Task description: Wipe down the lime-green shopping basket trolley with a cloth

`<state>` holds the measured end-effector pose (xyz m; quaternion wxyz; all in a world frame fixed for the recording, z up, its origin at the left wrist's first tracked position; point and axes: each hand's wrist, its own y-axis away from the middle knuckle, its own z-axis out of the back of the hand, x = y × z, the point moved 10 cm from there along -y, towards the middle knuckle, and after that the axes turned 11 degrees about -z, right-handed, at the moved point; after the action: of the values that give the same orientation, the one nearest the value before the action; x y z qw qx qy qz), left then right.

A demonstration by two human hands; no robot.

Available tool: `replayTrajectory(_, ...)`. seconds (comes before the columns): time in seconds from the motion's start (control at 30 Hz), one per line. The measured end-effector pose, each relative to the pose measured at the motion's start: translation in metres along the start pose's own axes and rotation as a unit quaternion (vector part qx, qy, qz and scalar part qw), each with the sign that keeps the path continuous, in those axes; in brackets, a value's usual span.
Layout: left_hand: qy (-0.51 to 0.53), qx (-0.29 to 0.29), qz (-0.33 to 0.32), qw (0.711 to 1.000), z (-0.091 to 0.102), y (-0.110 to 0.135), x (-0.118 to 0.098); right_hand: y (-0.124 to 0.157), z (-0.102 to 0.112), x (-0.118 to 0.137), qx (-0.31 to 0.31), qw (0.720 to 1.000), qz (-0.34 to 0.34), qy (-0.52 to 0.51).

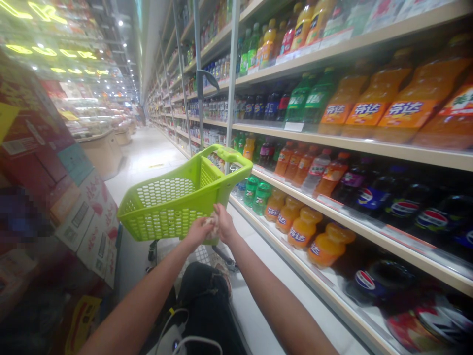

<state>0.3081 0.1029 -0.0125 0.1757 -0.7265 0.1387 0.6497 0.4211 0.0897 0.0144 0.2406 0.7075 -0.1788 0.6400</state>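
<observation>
My left hand (198, 231) and my right hand (223, 224) meet in front of me, fingers pinched together. Between them is a small pale crumpled thing (211, 223), too blurred to name; both hands seem to grip it. Just beyond them stands a green plastic shopping cart (162, 217) with lattice sides. Its handle (236, 159) is at the upper right, apart from my hands. No goods show inside the visible part of the basket.
Drink shelves (354, 135) run along the right, with orange soda bottles (369, 111), cola bottles (402, 207) and small orange bottles (299, 227). Stacked cartons (86, 217) stand at left. The pale aisle floor (155, 153) leads away. A cabled white device (172, 340) hangs near my legs.
</observation>
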Motion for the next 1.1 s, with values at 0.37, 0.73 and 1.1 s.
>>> replayTrajectory(0.37, 0.017, 0.054, 0.054, 0.997, 0.018, -0.004, -0.013, 0.083, -0.044, 0.016, 0.165, 0.806, 0.422, 0.38)
replayTrajectory(0.73, 0.029, 0.084, 0.031, 0.996, -0.001, -0.007, -0.034, 0.049, -0.015, 0.01, 0.006, 0.915, 0.261, 0.307)
replayTrajectory(1.1, -0.012, 0.057, -0.002, 0.998, 0.015, -0.011, -0.034, 0.026, -0.006, -0.02, 0.142, 0.988, 0.04, -0.05)
